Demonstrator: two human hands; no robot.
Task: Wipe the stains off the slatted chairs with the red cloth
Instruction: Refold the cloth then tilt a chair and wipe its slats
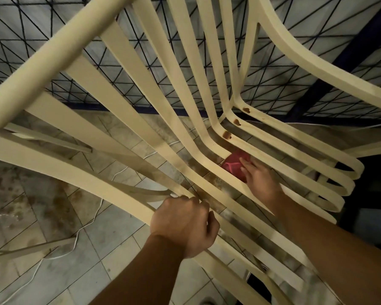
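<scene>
I have one cream slatted chair [141, 89] tipped in front of me. Pale legs [31, 249] at the lower left may belong to a second chair, but I can't tell from this angle. There is one red cloth [233, 167]. I count three brown stains: the first [246, 110], second [237, 122] and third [227, 134] each sit on a separate slat, right where the back bends into the seat.

My left hand [183, 225] is curled tight around a slat at the seat's near edge. My right hand [260, 180] reaches across the seat with its fingers [245, 165] stretched out flat, pressing on the cloth. The cloth is bunched under my fingertips in the bend, just below the nearest stain and not touching it.

Below the chair are a blotchy tiled floor [42, 205] and one white cable [92, 219]. Dark netting [53, 29] lies beyond.
</scene>
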